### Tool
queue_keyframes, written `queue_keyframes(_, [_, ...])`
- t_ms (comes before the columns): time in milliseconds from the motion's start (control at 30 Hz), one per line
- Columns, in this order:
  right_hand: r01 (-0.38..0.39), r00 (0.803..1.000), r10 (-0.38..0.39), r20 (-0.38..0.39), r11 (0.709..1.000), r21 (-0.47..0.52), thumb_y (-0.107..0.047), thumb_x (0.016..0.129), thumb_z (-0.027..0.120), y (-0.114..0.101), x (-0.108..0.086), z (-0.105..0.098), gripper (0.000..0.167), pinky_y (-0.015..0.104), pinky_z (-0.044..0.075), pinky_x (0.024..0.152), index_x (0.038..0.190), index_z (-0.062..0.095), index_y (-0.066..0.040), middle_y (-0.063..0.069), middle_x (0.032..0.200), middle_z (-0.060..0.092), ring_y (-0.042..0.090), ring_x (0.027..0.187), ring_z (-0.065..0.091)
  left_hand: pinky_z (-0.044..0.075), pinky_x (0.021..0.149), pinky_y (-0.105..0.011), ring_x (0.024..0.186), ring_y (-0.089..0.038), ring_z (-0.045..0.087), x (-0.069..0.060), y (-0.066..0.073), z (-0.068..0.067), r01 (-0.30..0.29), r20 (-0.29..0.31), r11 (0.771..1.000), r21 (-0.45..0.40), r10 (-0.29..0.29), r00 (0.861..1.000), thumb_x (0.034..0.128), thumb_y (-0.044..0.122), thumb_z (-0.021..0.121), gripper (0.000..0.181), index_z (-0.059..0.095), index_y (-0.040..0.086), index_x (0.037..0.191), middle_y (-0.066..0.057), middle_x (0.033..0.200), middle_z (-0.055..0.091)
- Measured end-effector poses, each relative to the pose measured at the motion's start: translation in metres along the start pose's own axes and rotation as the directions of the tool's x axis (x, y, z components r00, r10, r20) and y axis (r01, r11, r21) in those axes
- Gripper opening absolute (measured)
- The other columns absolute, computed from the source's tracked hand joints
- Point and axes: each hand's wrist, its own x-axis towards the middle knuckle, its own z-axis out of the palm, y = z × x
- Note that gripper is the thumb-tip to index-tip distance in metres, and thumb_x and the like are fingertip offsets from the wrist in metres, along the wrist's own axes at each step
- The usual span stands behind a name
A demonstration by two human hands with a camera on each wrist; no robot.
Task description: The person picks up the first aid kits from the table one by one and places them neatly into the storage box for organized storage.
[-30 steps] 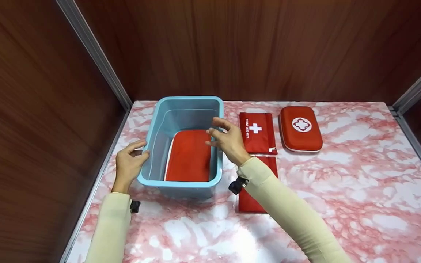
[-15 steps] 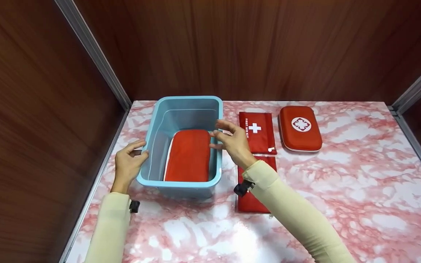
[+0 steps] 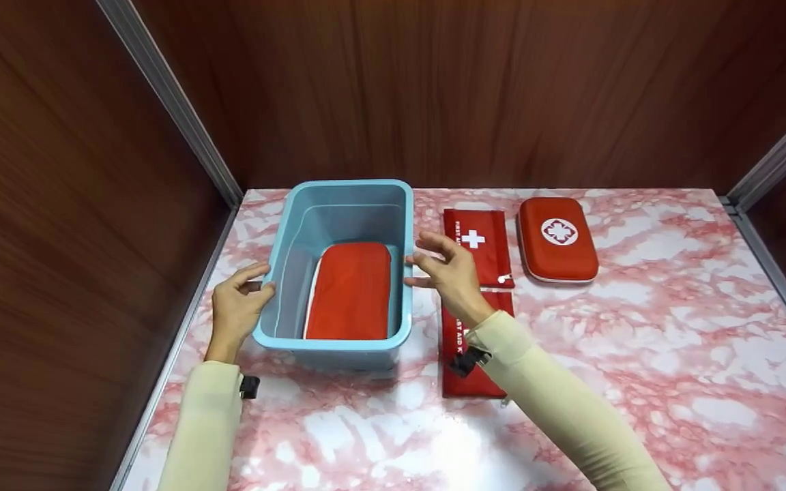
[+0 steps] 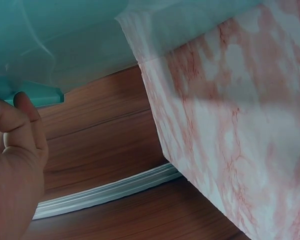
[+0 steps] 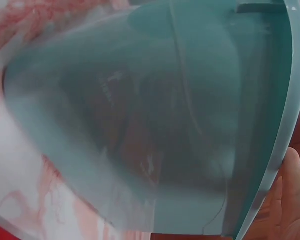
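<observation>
Head feed: I see a light-blue plastic bin on a pink-marbled tabletop, with a red zip case inside. Left hand and right hand at opposite rims. Right of bin: two red first-aid pouches, partly covered by right arm; beyond them, a red hard-shell case, white emblem up.

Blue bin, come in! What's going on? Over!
Left hand and right hand at opposite sides of blue bin. Red case inside. Red pouches partly behind right hand.
</observation>
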Motion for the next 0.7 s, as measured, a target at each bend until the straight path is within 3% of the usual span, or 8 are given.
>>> queue_keyframes(167, [0.018, 1.0, -0.019, -0.015, 1.0, -0.021, 0.002, 0.095, 0.063, 0.002, -0.003, -0.009, 0.045, 0.044, 0.06, 0.071, 0.138, 0.052, 0.005, 0.023, 0.126, 0.055, 0.035, 0.101, 0.067, 0.049, 0.07, -0.011, 0.08, -0.001, 0.06, -0.001, 0.004, 0.0, -0.003, 0.001, 1.0, -0.006, 0.003, 1.0, 0.0832, -0.01, 0.069, 0.03, 0.07, -0.01, 0.113, -0.025, 0.126, 0.064])
queue_keyframes(400, [0.018, 0.999, -0.018, -0.031, 1.0, -0.016, 0.004, 0.094, 0.063, 0.002, -0.005, -0.018, 0.045, 0.043, 0.06, 0.07, 0.137, 0.052, 0.008, 0.021, 0.123, 0.056, 0.031, 0.098, 0.067, 0.049, 0.07, -0.013, 0.08, -0.004, 0.061, -0.013, 0.037, 0.0, -0.008, 0.013, 1.0, 0.01, 0.008, 1.0, 0.083, -0.011, 0.068, 0.03, 0.067, -0.016, 0.113, -0.032, 0.125, 0.061])
queue_keyframes(500, [0.012, 0.999, -0.013, -0.036, 1.0, -0.018, 0.005, 0.093, 0.063, 0.003, -0.005, -0.022, 0.045, 0.043, 0.06, 0.07, 0.137, 0.052, 0.007, 0.021, 0.123, 0.056, 0.032, 0.1, 0.067, 0.049, 0.07, -0.012, 0.08, -0.005, 0.061, -0.015, 0.042, 0.0, -0.002, 0.016, 1.0, 0.018, 0.002, 1.0, 0.0834, -0.011, 0.068, 0.03, 0.067, -0.017, 0.113, -0.032, 0.125, 0.061])
queue_keyframes(633, [0.008, 0.999, -0.009, -0.036, 1.0, -0.019, 0.006, 0.094, 0.062, 0.004, -0.008, -0.028, 0.045, 0.043, 0.06, 0.07, 0.137, 0.051, 0.008, 0.021, 0.124, 0.055, 0.03, 0.1, 0.067, 0.049, 0.07, -0.012, 0.08, -0.006, 0.061, -0.013, 0.038, 0.0, -0.003, 0.014, 1.0, 0.022, 0.002, 1.0, 0.0833, -0.012, 0.067, 0.03, 0.067, -0.017, 0.113, -0.032, 0.125, 0.062])
queue_keyframes(700, [0.007, 0.999, -0.008, -0.036, 1.0, -0.019, 0.006, 0.094, 0.061, 0.005, -0.009, -0.032, 0.045, 0.043, 0.06, 0.071, 0.137, 0.05, 0.009, 0.02, 0.124, 0.055, 0.029, 0.099, 0.067, 0.049, 0.07, -0.012, 0.08, -0.006, 0.06, -0.009, 0.03, 0.0, 0.0, 0.009, 1.0, 0.018, 0.0, 1.0, 0.0831, -0.012, 0.067, 0.03, 0.067, -0.016, 0.113, -0.03, 0.125, 0.062])
